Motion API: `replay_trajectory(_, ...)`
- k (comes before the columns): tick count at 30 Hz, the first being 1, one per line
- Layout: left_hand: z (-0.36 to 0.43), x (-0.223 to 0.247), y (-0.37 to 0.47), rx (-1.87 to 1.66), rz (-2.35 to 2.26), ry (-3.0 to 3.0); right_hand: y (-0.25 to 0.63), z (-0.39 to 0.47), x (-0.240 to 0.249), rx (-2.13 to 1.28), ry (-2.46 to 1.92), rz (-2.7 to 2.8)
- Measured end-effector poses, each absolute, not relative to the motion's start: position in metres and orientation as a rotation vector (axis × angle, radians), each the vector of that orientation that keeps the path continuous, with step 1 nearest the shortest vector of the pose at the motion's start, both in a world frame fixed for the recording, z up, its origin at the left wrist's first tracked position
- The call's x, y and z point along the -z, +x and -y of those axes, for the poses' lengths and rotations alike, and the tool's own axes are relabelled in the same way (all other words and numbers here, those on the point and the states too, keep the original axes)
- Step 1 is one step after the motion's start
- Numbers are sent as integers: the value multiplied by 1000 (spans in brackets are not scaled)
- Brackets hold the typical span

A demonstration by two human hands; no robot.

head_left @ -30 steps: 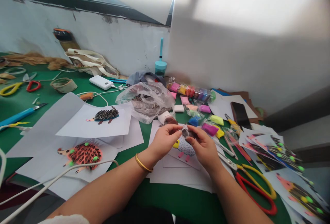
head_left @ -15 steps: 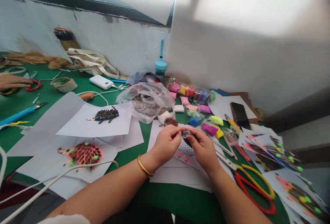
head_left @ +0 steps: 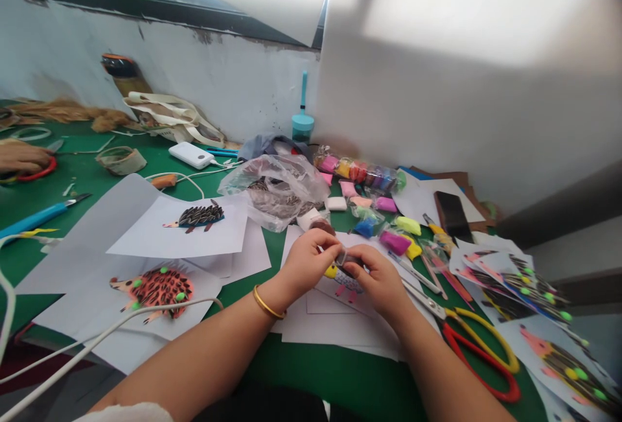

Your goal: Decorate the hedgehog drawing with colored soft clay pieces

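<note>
Above a sheet of white paper (head_left: 335, 328), my left hand (head_left: 313, 260) and my right hand (head_left: 376, 276) meet with fingertips pinched on a small, dark item in clear wrapping (head_left: 344, 258). Its exact nature is too small to tell. Partly hidden beneath my hands lies a hedgehog picture (head_left: 347, 282) with a yellow head, a patterned body and pink feet. A brown packet (head_left: 322, 226) sits just beyond my left hand.
Colourful clay packets (head_left: 396, 240) and a plastic bag of seeds (head_left: 276, 195) lie beyond my hands. Large scissors (head_left: 479, 344) and hedgehog pictures (head_left: 558, 357) are at right. More pictures (head_left: 160, 289) and a cable (head_left: 121, 328) lie left. Another person's hand (head_left: 22, 157) holds red scissors.
My hands have shifted slightly, with the fingertips a little farther apart, and the yellow head of the picture now shows. The other person's hand and red scissors have moved left.
</note>
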State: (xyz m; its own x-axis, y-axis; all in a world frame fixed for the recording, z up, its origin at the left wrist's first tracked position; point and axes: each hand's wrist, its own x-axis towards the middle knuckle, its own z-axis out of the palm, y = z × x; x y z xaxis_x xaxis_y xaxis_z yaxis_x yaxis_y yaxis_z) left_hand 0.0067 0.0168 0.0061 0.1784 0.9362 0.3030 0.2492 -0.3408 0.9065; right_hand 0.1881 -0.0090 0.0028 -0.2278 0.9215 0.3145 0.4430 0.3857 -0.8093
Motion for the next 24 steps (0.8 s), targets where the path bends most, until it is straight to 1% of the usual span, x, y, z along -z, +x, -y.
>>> replay_trajectory(4, -17, -7, 7, -1195, -1149, 1628, 185, 11, -4, -748, -1236, 1827)
replay_trajectory(11, -14, -2, 11, -1238, -1018, 1459, 188, 11, 0, -759, -1317, 1685)
replay_trajectory(13, -10, -2, 12, -1233, -996, 1516, 189, 10, 2, -787, -1334, 1613)
replay_trajectory(17, 4, -6, 14, -1136, -1027, 1862, 190, 6, 6, -794, -1367, 1453)
replay_trajectory(20, 12, -10, 17, -1127, -1006, 2056, 190, 5, 8, -804, -1349, 1402)
replay_trajectory(22, 14, -12, 18, -1134, -990, 2082, 190, 4, 9, -806, -1317, 1406)
replay_trajectory(24, 12, -10, 19, -1158, -976, 1977, 189, 4, 8, -804, -1288, 1430)
